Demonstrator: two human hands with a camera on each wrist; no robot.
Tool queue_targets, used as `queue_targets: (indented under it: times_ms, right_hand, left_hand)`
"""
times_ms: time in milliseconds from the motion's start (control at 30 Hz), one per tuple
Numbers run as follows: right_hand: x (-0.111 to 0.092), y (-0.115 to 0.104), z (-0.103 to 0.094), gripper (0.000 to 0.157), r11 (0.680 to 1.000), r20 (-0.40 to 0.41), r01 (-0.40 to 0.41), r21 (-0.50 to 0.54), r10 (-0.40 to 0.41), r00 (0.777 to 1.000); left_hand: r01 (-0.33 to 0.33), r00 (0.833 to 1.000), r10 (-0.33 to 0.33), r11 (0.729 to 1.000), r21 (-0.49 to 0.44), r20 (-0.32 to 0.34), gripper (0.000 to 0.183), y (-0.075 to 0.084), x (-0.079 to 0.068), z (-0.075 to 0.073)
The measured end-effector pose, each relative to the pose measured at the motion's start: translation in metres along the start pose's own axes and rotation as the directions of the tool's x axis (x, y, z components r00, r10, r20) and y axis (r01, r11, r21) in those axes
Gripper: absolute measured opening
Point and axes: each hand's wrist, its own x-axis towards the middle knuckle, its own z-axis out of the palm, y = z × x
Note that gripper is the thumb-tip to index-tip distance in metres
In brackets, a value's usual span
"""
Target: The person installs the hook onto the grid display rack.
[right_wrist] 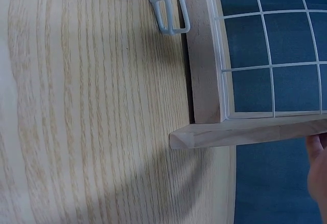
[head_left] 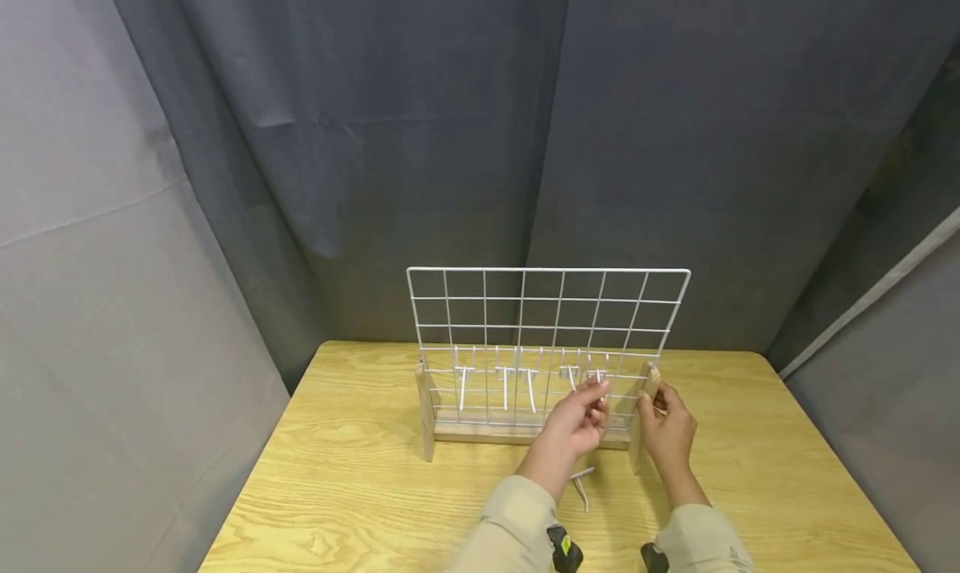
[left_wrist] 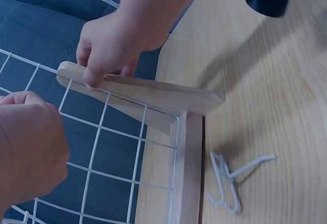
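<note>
A white wire grid stands in a wooden stand on the table. My left hand pinches a white wire hook at the grid's lower right; in the left wrist view the back of that hand hides the hook. My right hand grips the upper part of the stand's right upright, thumb on the near side, other fingers partly hidden behind it. Several more white hooks hang on the same part of the grid, to the left of my left hand.
A loose white hook lies on the wooden table, in front of the stand's base bar. Dark grey curtains hang behind the table, with a lighter grey one at the left.
</note>
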Motion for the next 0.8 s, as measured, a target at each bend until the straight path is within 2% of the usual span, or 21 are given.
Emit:
queue_targets:
  times_ms: [300,500,800]
  right_hand:
    - [0.001,0.000,0.000,0.022,1.000,0.005,-0.012,0.017,0.012,1.000]
    - [0.000,0.002,0.001,0.022,0.999,0.027,-0.034,0.015,0.034,0.999]
    - [0.000,0.003,-0.001,0.022,1.000,0.018,-0.020,0.005,0.020,1.000]
  left_hand:
    - [-0.005,1.000,0.004,0.999,-0.043,-0.014,0.013,-0.003,0.006,0.016]
    - [-0.001,0.999,-0.001,0.998,-0.057,-0.045,0.015,-0.004,0.010,0.016]
    - [-0.001,0.999,-0.001,0.999,-0.045,-0.036,0.012,-0.005,0.014,0.014]
